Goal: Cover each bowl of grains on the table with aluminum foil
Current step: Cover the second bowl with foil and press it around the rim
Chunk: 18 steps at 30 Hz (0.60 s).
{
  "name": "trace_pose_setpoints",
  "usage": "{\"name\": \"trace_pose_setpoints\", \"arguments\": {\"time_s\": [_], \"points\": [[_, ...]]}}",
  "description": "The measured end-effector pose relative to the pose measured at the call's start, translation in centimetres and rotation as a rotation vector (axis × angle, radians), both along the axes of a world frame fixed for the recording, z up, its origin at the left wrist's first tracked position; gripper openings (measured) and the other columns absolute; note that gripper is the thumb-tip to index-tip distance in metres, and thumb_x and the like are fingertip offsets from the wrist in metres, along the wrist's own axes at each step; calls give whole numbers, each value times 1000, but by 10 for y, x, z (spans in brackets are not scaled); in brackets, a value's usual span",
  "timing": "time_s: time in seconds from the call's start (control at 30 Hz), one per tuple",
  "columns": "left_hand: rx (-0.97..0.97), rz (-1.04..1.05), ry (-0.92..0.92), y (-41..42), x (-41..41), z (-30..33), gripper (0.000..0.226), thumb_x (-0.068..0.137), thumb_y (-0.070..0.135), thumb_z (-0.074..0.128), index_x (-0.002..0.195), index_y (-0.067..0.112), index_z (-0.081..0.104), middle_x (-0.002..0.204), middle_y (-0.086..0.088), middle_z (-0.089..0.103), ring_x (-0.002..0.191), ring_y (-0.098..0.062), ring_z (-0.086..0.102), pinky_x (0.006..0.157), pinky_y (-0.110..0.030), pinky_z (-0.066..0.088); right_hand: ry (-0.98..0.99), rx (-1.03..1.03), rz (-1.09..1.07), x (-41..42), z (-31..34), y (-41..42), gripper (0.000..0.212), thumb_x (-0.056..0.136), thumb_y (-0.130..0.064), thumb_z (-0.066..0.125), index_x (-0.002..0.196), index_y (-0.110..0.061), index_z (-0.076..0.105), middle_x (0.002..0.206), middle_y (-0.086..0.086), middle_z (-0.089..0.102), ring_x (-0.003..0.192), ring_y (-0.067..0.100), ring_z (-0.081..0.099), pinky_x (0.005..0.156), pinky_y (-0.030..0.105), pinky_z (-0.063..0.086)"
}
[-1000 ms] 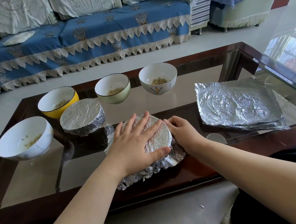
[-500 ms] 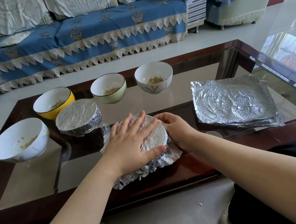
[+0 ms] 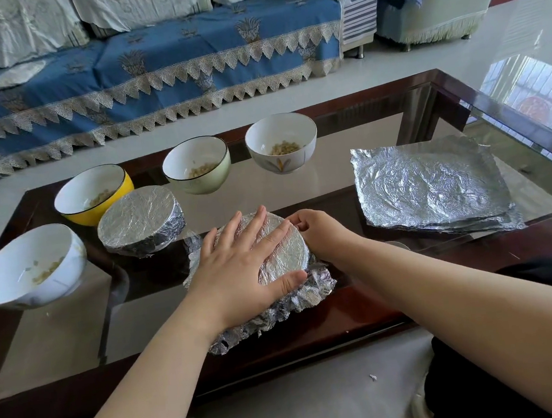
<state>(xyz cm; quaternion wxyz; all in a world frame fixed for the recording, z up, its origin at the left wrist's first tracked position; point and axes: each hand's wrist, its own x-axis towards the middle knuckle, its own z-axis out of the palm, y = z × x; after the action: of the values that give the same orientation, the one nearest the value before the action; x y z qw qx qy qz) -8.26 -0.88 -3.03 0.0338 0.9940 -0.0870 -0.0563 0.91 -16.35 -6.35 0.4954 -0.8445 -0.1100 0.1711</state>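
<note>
Glass-topped worktop [image 3: 342, 174] with dark wooden frame, seen from its near edge. Behind its far edge, a sofa [image 3: 158, 71] under a blue, lace-trimmed cover. At the right end of the worktop, a stack of crumpled foil sheets [image 3: 432, 185] lies flat.

At the middle of the near edge, the bowl being covered [image 3: 282, 252] stands under a foil sheet whose loose margin spreads over the worktop around it. The left hand [image 3: 240, 267] lies flat on the foil top, fingers [image 3: 255, 221] straight and slightly apart, thumb along the near rim. The right hand [image 3: 321, 231] grips the foil at the bowl's right rim, fingers curled round the edge.

Just beyond, to the left, a fully foil-covered bowl [image 3: 141, 221]. Uncovered bowls holding grains: a white bowl [image 3: 29, 268] at the left end; along the far edge, a yellow bowl [image 3: 92, 194], touching or nearly touching the covered one, a pale green bowl [image 3: 197, 166] and a white flower-patterned bowl [image 3: 281, 143].
</note>
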Motion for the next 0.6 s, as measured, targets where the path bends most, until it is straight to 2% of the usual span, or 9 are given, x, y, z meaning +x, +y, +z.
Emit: {"name": "trace_pose_setpoints", "arguments": {"time_s": [0.1, 0.2, 0.3, 0.37, 0.43, 0.53, 0.6], "points": [[7, 0, 4, 1, 0, 0, 80, 64, 94, -3, 138, 66, -19, 160, 19, -24, 150, -14, -19, 121, -47, -7, -83, -88, 70, 1, 7, -3, 25, 94, -8, 52, 75, -24, 59, 67, -13, 53, 59, 3, 46, 56, 19, 38], [3, 18, 3, -1, -1, 0, 86, 65, 94, -3, 144, 62, -14, 161, 17, -23, 150, -15, -18, 121, -47, -7, -202, -150, 83, 3, 8, -5, 14, 91, -8, 52, 92, -14, 64, 71, -13, 51, 68, 12, 48, 60, 26, 37], [-1, 77, 15, -6, -3, 0, 91, 63, 94, -5, 146, 59, -13, 161, 16, -24, 150, -16, -19, 120, -50, -7, -219, -132, -15, 9, 1, -9, 16, 93, -17, 55, 105, -11, 65, 82, -6, 58, 79, 16, 53, 72, 28, 42], [-19, 139, 12, -11, -5, -1, 93, 64, 95, -5, 148, 57, -12, 162, 15, -22, 150, -18, -18, 120, -52, -6, -208, -86, -136, 12, 0, -13, 21, 100, -21, 45, 106, -10, 61, 87, -3, 62, 82, 19, 58, 80, 36, 48], [-28, 206, 3, -17, -7, -2, 94, 66, 96, -4, 150, 55, -8, 163, 13, -19, 151, -20, -16, 120, -53, -6, -214, 37, -209, 6, 2, -16, 24, 103, -24, 38, 99, -13, 60, 82, -4, 63, 80, 18, 60, 81, 40, 50], [-35, 277, -16, -24, -7, -2, 94, 67, 92, 0, 152, 52, -3, 164, 11, -15, 151, -22, -12, 120, -53, -4, -216, 174, -176, -21, 1, -14, 26, 103, -26, 41, 94, -19, 64, 85, -7, 67, 85, 13, 63, 82, 36, 49], [-46, 301, -27, -26, -7, -2, 95, 66, 91, -1, 152, 52, -2, 165, 10, -13, 152, -23, -10, 120, -53, -3, -219, 221, -134, -37, -5, -13, 26, 103, -27, 43, 101, -21, 68, 94, -8, 70, 92, 9, 64, 84, 32, 49]]}}
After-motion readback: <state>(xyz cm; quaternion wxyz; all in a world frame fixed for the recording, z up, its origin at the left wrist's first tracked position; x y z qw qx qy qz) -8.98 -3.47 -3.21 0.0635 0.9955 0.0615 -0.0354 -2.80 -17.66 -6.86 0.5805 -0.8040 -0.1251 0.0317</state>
